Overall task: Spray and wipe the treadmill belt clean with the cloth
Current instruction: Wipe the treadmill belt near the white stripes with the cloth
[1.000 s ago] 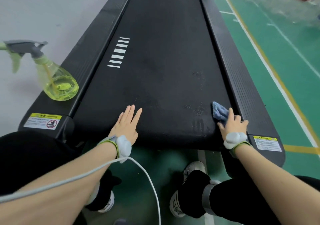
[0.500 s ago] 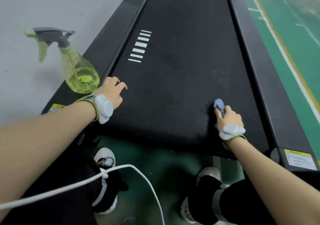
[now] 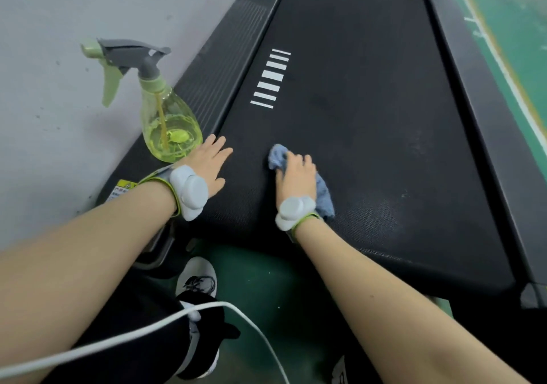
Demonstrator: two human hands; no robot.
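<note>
Soft, even indoor light lies over everything, and I cannot tell where it comes from. Shadows are weak: only a faint dark fringe sits under my left hand (image 3: 207, 164) and right hand (image 3: 296, 176). The treadmill belt (image 3: 370, 117) takes a dull grey sheen towards its near end, where the weave shows. The spray bottle (image 3: 168, 129) glows yellow-green as light passes through its liquid. The wide lens bows the side rail (image 3: 225, 67) and swells my forearms (image 3: 88, 253) at the bottom edge. The cloth (image 3: 324, 197) looks soft-edged, and the green floor (image 3: 518, 13) at upper right is smeared.
</note>
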